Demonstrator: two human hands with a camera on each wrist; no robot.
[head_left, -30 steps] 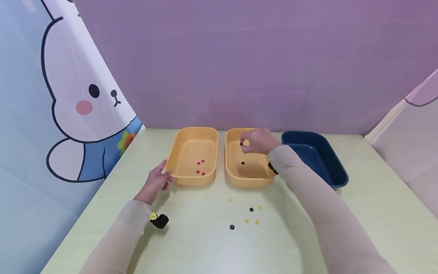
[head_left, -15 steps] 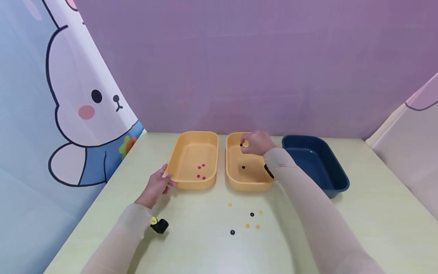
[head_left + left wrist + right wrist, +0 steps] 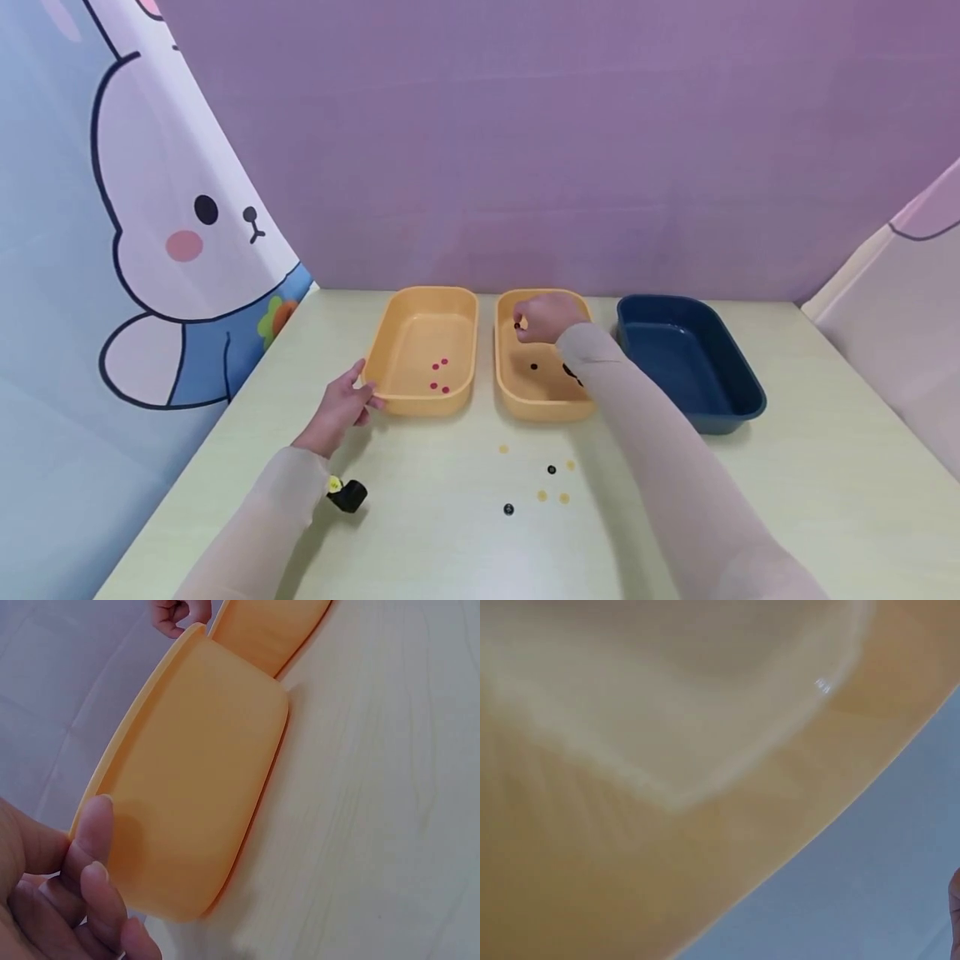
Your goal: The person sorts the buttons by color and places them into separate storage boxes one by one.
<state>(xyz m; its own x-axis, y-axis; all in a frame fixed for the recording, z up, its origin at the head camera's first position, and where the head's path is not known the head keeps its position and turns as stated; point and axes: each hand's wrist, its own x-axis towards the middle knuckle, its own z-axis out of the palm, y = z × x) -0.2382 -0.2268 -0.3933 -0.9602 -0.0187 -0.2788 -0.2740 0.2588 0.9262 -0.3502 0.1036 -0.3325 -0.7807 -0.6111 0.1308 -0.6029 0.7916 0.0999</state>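
Note:
My right hand (image 3: pixel 553 317) is over the middle orange bin (image 3: pixel 543 410), its thumb and forefinger pinching a small black button (image 3: pixel 517 326). Another black button (image 3: pixel 534 367) lies on that bin's floor. On the left, my left hand (image 3: pixel 345 408) grips the near corner of the left orange bin (image 3: pixel 423 405), and the left wrist view shows the fingers (image 3: pixel 96 825) against its outer wall. Several red buttons (image 3: pixel 435 367) lie inside the left bin. The right wrist view is mostly the blurred bin interior (image 3: pixel 705 712); the button is not visible there.
In front of the bins, two black buttons (image 3: pixel 508 509) and several yellow buttons (image 3: pixel 542 496) lie on the table (image 3: pixel 435 533). A dark blue bin (image 3: pixel 682 358) stands at the right, next to my right forearm. A purple cloth (image 3: pixel 525 150) hangs behind.
My right hand has moved a little left and lower over the middle bin, with the black button still pinched. The left hand keeps its grip on the left bin.

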